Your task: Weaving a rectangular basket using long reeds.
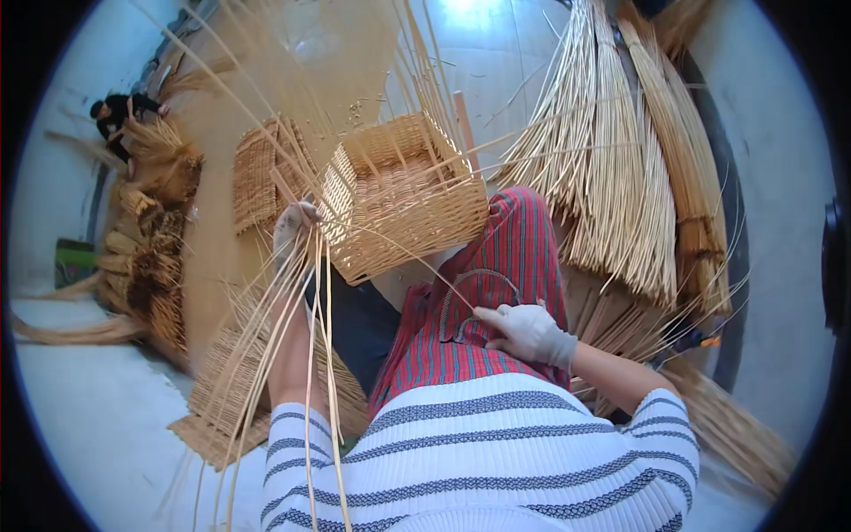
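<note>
A woven wicker basket (390,217) with tall upright stakes rests tilted at my knee. My gloved left hand (288,229) grips its left side, among long pale strands (324,328) that hang down past my forearm. My gloved right hand (523,331), over my red striped lap, pinches a thin cane strand (452,288) that runs taut from the basket. Part of my left fingers is hidden by strands and stakes.
Large bundles of cane (607,177) lie at the right. Woven panels (261,182) lie behind the basket, more (217,381) at lower left. At far left a person in dark clothes (120,124) works beside piles of straw (146,266) and a green container (75,262).
</note>
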A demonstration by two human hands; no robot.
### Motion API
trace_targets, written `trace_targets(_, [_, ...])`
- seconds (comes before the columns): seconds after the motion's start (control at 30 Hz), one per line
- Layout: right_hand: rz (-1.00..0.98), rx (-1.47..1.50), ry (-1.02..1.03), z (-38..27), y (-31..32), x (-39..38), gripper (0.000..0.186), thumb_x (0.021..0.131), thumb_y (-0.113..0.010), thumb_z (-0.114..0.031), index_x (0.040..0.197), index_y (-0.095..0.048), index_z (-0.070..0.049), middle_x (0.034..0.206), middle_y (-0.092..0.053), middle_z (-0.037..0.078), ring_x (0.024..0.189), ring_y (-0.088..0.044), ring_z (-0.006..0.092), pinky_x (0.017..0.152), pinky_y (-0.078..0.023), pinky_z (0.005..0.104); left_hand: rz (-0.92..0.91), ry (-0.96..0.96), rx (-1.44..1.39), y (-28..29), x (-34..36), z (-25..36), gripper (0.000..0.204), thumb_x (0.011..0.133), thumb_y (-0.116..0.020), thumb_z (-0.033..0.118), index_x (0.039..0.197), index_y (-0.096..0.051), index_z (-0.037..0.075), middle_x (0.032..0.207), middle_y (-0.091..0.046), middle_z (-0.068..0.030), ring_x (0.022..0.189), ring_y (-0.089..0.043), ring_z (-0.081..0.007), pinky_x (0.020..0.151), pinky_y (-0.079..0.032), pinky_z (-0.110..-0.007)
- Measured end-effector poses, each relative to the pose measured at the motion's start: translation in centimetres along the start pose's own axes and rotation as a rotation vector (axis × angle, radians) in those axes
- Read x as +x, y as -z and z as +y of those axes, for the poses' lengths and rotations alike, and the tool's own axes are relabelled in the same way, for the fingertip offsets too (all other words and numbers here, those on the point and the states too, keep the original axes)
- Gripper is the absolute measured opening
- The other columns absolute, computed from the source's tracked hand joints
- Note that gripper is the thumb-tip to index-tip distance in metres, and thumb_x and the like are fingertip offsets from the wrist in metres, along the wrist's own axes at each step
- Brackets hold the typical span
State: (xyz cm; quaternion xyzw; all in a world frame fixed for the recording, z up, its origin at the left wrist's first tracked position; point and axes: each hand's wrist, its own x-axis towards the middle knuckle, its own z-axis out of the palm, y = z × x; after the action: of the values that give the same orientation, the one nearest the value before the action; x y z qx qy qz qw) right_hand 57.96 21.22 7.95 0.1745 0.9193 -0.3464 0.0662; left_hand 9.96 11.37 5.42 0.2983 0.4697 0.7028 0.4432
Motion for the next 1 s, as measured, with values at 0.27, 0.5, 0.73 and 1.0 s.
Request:
trace_targets(0.27, [0.505,0.203,0.155,3.8,2.6,1.2,0.033,0.089,-0.070,-0.033,0.115,-0.067,-0.011,0.090,-0.069,0.012,0.087,-0.068,0.0328,0.079,-0.054,0.0437,0.027,-0.034,-0.120,0.0,9.6,3.7,0.032,0.100,-0.064,0.037,0.084,-0.065,0.008,0.077,-0.066,-0.0088,0.078,-0.063,-0.0207,0.080,-0.055,-0.037])
trace_targets(0.5, [0.410,0.409,0.063,5.2,1.5,-3.6,0.026,0.092,-0.068,-0.026,0.113,-0.069,-0.010,0.095,-0.071,0.013,0.092,-0.070,0.0298,0.082,-0.055,0.0405,0.118,-0.029,-0.056,-7.7,18.8,6.7,0.028,0.103,-0.055,0.038,0.108,-0.064,0.012,0.087,-0.066,-0.0067,0.071,-0.064,-0.0217,0.070,-0.057,-0.039])
trace_targets(0.73, [0.539,0.530,-0.157,8.0,5.1,-3.0,0.020,0.092,-0.064,-0.017,0.110,-0.070,-0.010,0.103,-0.071,0.016,0.098,-0.069,0.0330,0.088,-0.054,0.0404,0.141,0.001,0.372,-16.8,17.0,7.9,0.033,0.105,-0.052,0.030,0.126,-0.062,0.006,0.111,-0.068,-0.0070,0.098,-0.066,-0.0190,0.087,-0.055,-0.033])
trace_targets(1.0, [1.203,0.377,-0.067,22.9,17.4,12.1,0.040,0.095,-0.061,-0.028,0.123,-0.064,0.000,0.104,-0.071,0.020,0.099,-0.067,0.0324,0.089,-0.052,0.0393,-0.390,-0.277,0.677,-30.3,4.2,8.6,0.023,0.103,-0.056,0.019,0.118,-0.061,0.003,0.101,-0.062,-0.0013,0.094,-0.056,-0.0108,0.081,-0.050,-0.029])
